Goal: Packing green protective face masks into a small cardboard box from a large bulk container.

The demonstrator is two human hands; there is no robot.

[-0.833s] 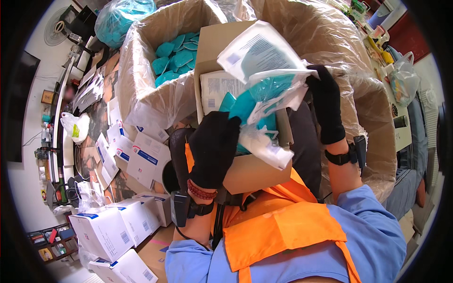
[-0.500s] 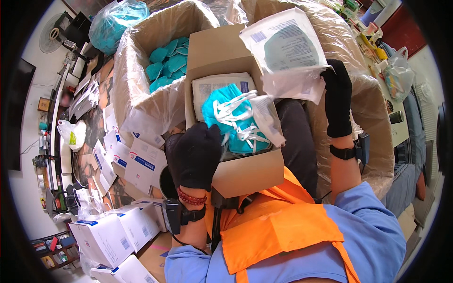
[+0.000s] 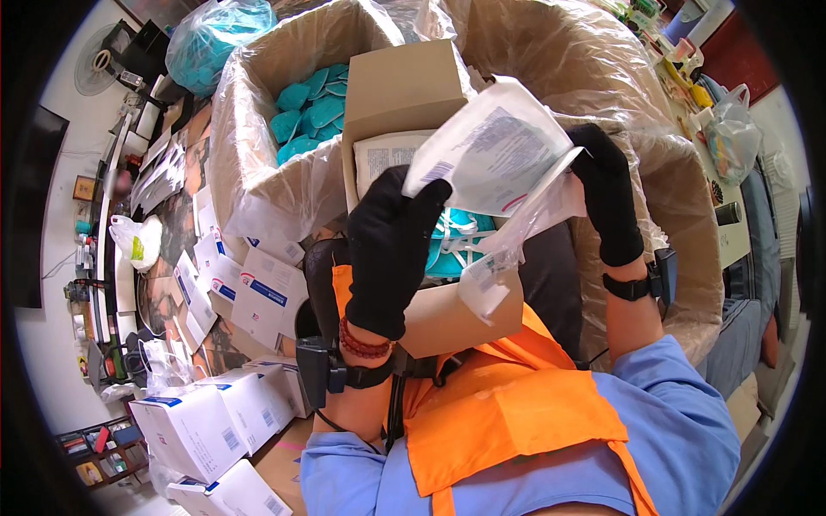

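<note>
My left hand [image 3: 391,249], in a black glove, pinches the left edge of a white printed pouch [image 3: 495,150] with a see-through part. My right hand [image 3: 607,193], also gloved in black, grips the pouch's right end, where loose clear film [image 3: 551,211] hangs down. Below the pouch sits an open brown cardboard box [image 3: 404,86] between my legs. In it lie teal face masks [image 3: 447,258] with white straps, partly covered by the pouch and my left hand. Another printed pouch [image 3: 383,159] rests toward the box's far end. A torn film piece [image 3: 486,288] droops over its near side.
Beyond the small box, a plastic-lined carton [image 3: 237,155] holds many teal masks [image 3: 314,112]. A second lined carton [image 3: 551,52] stands to its right. White boxes [image 3: 194,430] and flattened cartons [image 3: 267,297] lie at left. A bag of teal pieces [image 3: 215,52] sits far left.
My left hand has risen from beside the masks to the pouch's left edge. The pouch has come lower and nearer, now covering much of the masks, and its right end has twisted.
</note>
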